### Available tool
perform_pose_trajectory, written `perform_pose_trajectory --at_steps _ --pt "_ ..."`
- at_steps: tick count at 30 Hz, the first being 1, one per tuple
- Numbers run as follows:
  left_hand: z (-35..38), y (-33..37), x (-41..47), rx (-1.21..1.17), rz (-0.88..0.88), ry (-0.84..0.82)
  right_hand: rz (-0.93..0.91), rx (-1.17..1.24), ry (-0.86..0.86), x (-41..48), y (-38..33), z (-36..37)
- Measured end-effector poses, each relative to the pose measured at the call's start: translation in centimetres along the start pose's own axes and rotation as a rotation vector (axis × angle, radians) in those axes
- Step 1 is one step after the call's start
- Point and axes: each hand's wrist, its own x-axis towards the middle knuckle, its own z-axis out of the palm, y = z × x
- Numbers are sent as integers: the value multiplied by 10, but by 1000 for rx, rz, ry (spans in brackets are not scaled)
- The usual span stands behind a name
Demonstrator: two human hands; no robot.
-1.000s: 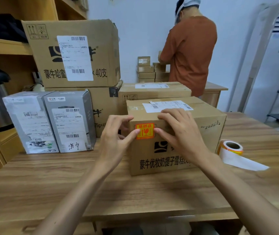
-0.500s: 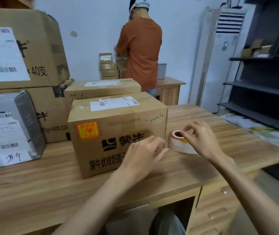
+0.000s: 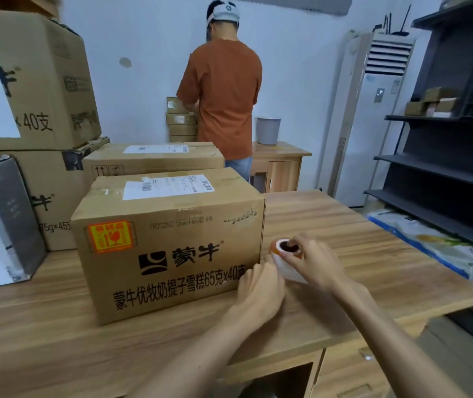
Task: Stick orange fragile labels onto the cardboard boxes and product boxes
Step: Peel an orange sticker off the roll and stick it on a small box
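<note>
Both hands have closed in on the label roll [image 3: 280, 244]. The right hand [image 3: 312, 264] grips its top, and the left hand [image 3: 261, 291] is curled beside it, its grip unclear. The roll stands on the table [image 3: 373, 271], just right of the 蒙牛 cardboard box [image 3: 172, 254], which carries an orange fragile label [image 3: 110, 235] and reads "雪糕65克×40".

Only two bare hands in shot, left hand [image 3: 261, 291] and right hand [image 3: 314, 264], plus bare forearms [image 3: 195, 354] running down to the bottom edge. Slim wrists [image 3: 344, 288], slender fingers [image 3: 305, 242], knuckles plain to see. Uncovered the whole way, tbh. Nails too small to make out.
</note>
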Motion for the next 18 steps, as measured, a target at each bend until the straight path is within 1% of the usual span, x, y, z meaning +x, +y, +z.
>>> perform_pose_trajectory --at_steps 4,9,12,14,18 --pt "4 -1 5 37 -39 -35 -3 -20 6 2 3 8" --pt "10 -7 3 31 18 7 -32 -7 0 -2 2 12" --pt "7 -9 0 20 78 -2 16 63 -1 -5 3 9" --pt "4 -10 -2 5 124 -19 44 129 -45 -4 4 9" --pt "0 -16 -4 -96 184 4 50 257 -87 -1 11 7"
